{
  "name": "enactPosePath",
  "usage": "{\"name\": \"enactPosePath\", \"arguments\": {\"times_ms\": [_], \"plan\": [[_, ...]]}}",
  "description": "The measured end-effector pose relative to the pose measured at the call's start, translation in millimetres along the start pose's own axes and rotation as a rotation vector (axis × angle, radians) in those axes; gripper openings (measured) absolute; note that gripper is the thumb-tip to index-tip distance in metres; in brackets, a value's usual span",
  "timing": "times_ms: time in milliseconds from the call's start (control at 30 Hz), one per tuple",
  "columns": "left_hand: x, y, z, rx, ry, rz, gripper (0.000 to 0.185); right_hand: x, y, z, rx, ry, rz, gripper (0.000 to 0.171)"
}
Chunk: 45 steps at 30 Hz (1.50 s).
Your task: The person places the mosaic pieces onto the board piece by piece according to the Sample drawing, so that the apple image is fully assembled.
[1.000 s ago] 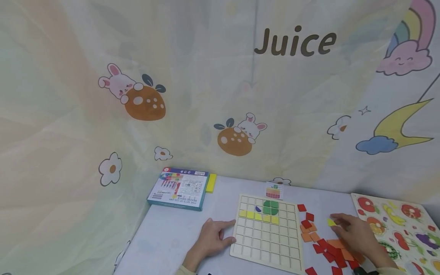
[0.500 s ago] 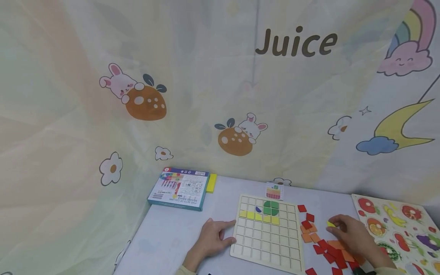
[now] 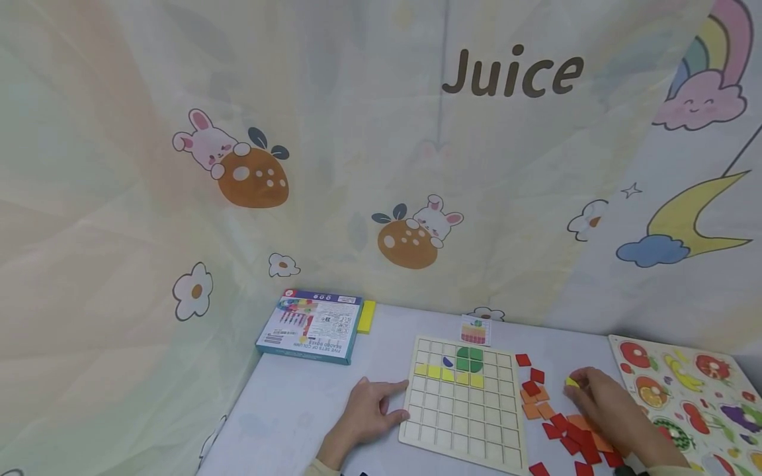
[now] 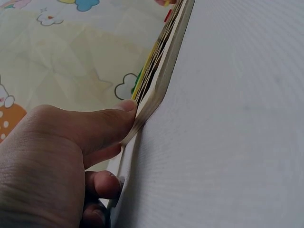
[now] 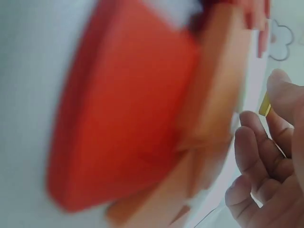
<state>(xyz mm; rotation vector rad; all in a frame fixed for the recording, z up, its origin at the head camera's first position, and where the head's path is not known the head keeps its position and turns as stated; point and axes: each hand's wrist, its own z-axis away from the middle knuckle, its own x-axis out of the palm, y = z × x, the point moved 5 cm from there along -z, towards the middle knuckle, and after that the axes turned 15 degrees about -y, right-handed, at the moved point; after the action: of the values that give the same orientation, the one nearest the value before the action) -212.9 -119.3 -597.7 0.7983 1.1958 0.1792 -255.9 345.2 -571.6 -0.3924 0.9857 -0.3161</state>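
Yellow tile (image 3: 572,381): small, flat, pinched in right hand (image 3: 601,403) fingertips; left hand (image 3: 363,416) relaxed, fingers touching grid board (image 3: 461,423) edge.

We can see a blue box (image 3: 309,326) at the desk's (image 3: 297,410) back left, fruit puzzle (image 3: 693,390) far right, cartoon curtain (image 3: 250,165) behind.
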Motion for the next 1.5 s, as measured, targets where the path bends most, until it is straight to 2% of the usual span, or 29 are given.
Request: {"name": "enactPosePath", "arguments": {"times_ms": [200,300,567,1033,1300,1500], "plan": [[0.2,-1.0,0.5,0.006,0.006,-0.007,0.053,-2.9,-26.9,7.2,-0.082,0.142,-0.013,0.054],[0.0,-0.8,0.6,0.008,0.007,-0.009,0.053,0.3,-43.1,9.1,-0.124,0.178,-0.006,0.049],[-0.6,1.5,0.4,0.011,0.005,-0.004,0.053,16.8,-74.7,3.4,-0.102,0.142,-0.037,0.053],[-0.1,0.9,0.3,0.012,0.002,-0.001,0.053,49.4,-115.8,-13.0,-0.277,0.254,0.108,0.024],[-0.4,3.0,1.0,0.036,0.025,-0.013,0.052,55.4,-126.0,-16.1,-0.292,0.266,0.122,0.021],[0.1,2.7,0.2,0.025,0.020,-0.015,0.052,55.5,-126.9,-16.5,-0.286,0.229,0.070,0.022]]}}
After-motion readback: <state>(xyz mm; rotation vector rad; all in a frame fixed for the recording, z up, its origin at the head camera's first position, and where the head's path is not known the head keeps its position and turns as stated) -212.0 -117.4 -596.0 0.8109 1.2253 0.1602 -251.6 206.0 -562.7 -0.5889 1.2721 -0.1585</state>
